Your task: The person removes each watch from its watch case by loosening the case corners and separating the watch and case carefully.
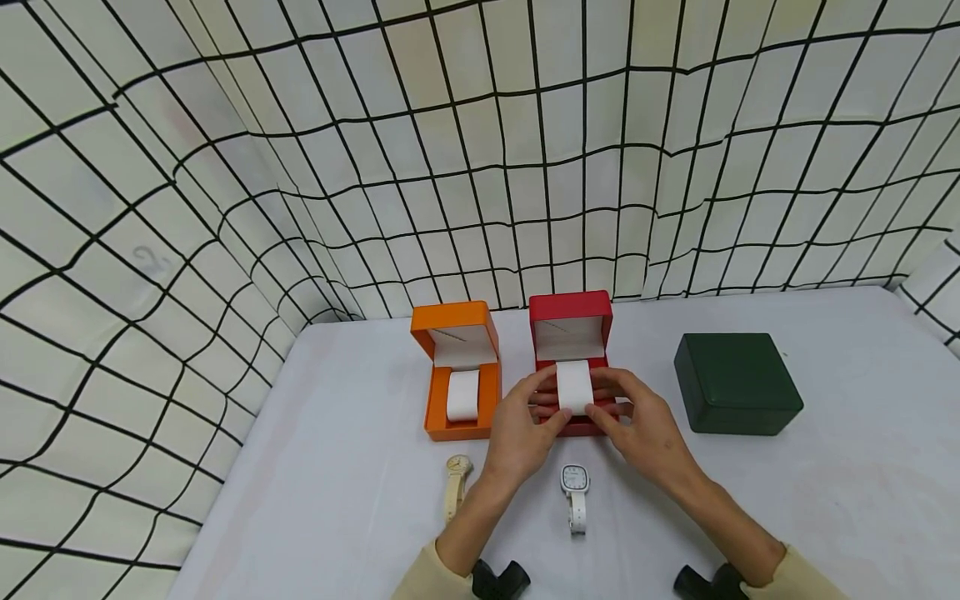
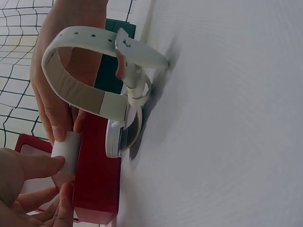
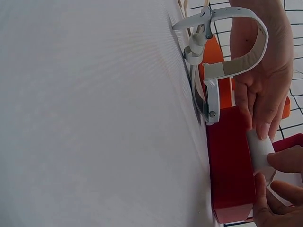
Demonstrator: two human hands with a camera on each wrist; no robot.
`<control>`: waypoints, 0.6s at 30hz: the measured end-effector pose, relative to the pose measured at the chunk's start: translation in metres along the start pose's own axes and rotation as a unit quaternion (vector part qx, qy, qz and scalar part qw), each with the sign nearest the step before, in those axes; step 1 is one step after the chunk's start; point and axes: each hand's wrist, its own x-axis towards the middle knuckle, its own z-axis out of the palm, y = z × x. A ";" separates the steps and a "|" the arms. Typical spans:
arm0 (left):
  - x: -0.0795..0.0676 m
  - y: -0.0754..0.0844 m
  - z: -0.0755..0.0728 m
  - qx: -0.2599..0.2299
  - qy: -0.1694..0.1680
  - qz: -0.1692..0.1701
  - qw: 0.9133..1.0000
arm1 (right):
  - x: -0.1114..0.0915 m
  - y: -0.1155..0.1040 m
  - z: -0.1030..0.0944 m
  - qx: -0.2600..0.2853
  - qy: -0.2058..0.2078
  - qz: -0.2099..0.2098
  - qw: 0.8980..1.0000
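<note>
My left hand (image 1: 521,433) and right hand (image 1: 651,432) pinch a white watch cushion (image 1: 574,385) from both sides, thumbs on its near face. The cushion is at the open red watch box (image 1: 572,306), whose lid stands up; in the left wrist view its lower part is hidden by the box front (image 2: 97,175). A white-strapped watch (image 1: 575,482) with a squarish face lies in front of the box, its strap buckled in a loop (image 3: 258,42). Left of it, beside my left forearm, lies a cream-and-gold watch (image 1: 456,479).
To the left stands an open orange watch box (image 1: 438,429) with a white cushion (image 1: 462,396) inside. A closed dark green box (image 1: 738,383) sits at the right. White cloth covers the table (image 1: 330,467), and black netting (image 1: 480,175) hangs before the walls.
</note>
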 end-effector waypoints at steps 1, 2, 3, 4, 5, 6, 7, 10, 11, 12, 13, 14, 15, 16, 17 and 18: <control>0.000 0.000 0.000 -0.001 -0.001 -0.001 1.000 | 0.000 0.000 0.000 -0.002 0.000 0.000 1.000; 0.000 0.000 0.000 -0.002 -0.001 -0.002 1.000 | 0.000 0.000 0.000 -0.001 0.000 0.000 1.000; 0.000 0.000 -0.001 -0.002 -0.002 -0.004 1.000 | 0.000 0.000 0.000 0.000 -0.002 -0.001 1.000; 0.000 0.000 -0.001 -0.002 -0.002 -0.005 1.000 | 0.000 0.000 0.000 0.001 -0.003 -0.002 1.000; 0.000 0.000 -0.002 -0.002 -0.001 -0.006 1.000 | 0.000 0.000 0.001 0.001 -0.005 -0.002 1.000; 0.000 0.000 -0.002 -0.002 -0.001 -0.006 1.000 | 0.001 0.000 0.001 0.000 -0.006 -0.004 1.000; 0.001 0.000 -0.003 0.000 -0.001 -0.007 1.000 | 0.001 0.000 0.001 -0.001 -0.007 -0.005 1.000; 0.001 0.000 -0.003 0.003 -0.001 -0.007 1.000 | 0.001 0.000 0.000 -0.007 -0.007 -0.008 1.000; 0.001 0.000 -0.003 0.003 -0.001 -0.007 1.000 | 0.001 0.000 0.000 -0.009 -0.006 -0.009 1.000; 0.001 0.000 -0.003 0.003 -0.001 -0.006 1.000 | 0.001 0.000 0.000 -0.011 -0.006 -0.009 1.000; 0.001 0.000 -0.002 0.002 -0.001 -0.006 1.000 | 0.001 0.000 0.000 -0.012 -0.006 -0.009 1.000; 0.001 0.000 -0.002 0.000 0.001 -0.005 1.000 | 0.001 0.000 -0.001 -0.014 -0.006 -0.009 1.000; 0.002 0.000 -0.002 0.000 0.001 -0.005 1.000 | 0.001 0.001 -0.001 -0.015 -0.007 -0.008 1.000; 0.002 0.000 -0.001 0.000 0.003 -0.003 1.000 | 0.002 0.001 -0.001 -0.016 -0.008 -0.008 1.000; 0.002 0.000 -0.001 0.000 0.004 -0.002 1.000 | 0.002 0.001 -0.001 -0.017 -0.008 -0.007 1.000; 0.003 0.001 0.000 0.001 0.004 -0.002 1.000 | 0.002 0.001 -0.001 -0.019 -0.008 -0.005 1.000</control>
